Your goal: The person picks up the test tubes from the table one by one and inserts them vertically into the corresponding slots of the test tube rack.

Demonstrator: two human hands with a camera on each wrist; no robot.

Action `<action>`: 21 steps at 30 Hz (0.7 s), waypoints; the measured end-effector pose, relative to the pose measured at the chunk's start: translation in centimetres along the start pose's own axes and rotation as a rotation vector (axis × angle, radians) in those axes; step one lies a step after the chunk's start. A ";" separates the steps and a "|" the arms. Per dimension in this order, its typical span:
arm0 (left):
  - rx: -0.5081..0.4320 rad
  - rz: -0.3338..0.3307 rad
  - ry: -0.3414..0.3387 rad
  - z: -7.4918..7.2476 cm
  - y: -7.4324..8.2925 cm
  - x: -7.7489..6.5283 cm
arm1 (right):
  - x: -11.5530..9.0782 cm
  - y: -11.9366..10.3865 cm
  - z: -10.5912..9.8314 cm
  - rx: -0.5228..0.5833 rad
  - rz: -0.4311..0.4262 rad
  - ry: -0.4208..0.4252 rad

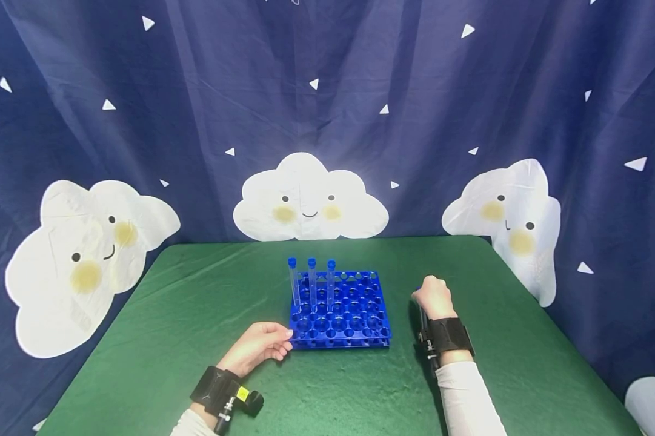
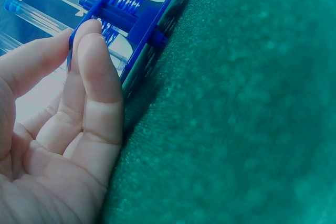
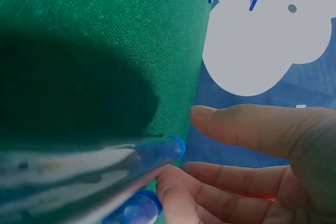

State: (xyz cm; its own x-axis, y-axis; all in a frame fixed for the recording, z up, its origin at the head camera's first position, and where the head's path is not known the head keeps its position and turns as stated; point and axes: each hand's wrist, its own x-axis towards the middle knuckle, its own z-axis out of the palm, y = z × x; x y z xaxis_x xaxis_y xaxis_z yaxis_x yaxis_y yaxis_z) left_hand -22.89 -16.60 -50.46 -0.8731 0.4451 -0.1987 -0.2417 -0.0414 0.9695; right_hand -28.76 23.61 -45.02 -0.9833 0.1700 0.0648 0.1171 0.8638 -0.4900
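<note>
A blue test tube rack [image 1: 340,342] stands on the green table. Three clear test tubes with blue caps, one of them this tube [image 1: 312,281], stand upright in its left part. My left hand [image 1: 259,345] pinches the near left corner of the rack's upper plate [image 2: 97,11] between thumb and fingers. Off to the rack's right is my right hand [image 1: 435,297], low over the table. In the right wrist view, its fingertips touch blue-capped test tubes [image 3: 157,153] by their caps, while the thumb [image 3: 226,121] stays apart from them. The tubes' far ends run out of view.
Green cloth [image 1: 212,290] covers the table. Behind it hangs a dark blue curtain [image 1: 316,121] with white clouds and small triangles. Each wrist carries a black strap, such as the left strap [image 1: 215,390], with a small camera mount.
</note>
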 end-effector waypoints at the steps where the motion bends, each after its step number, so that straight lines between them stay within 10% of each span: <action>1: 0.001 0.000 0.000 0.0 0.0 0.0 | 0.0 0.0 0.0 0.000 0.003 -0.006; 21: 0.011 -0.011 0.008 0.0 0.0 0.0 | 0.2 -0.1 0.7 -0.062 -0.001 -0.053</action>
State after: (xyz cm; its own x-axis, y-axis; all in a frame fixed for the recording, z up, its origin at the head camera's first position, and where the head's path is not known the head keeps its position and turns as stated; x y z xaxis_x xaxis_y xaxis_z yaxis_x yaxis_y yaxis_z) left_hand -22.90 -16.61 -50.43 -0.8737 0.4387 -0.2100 -0.2464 -0.0270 0.9688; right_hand -29.04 23.25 -45.60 -0.9893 0.1448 0.0182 0.1225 0.8919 -0.4353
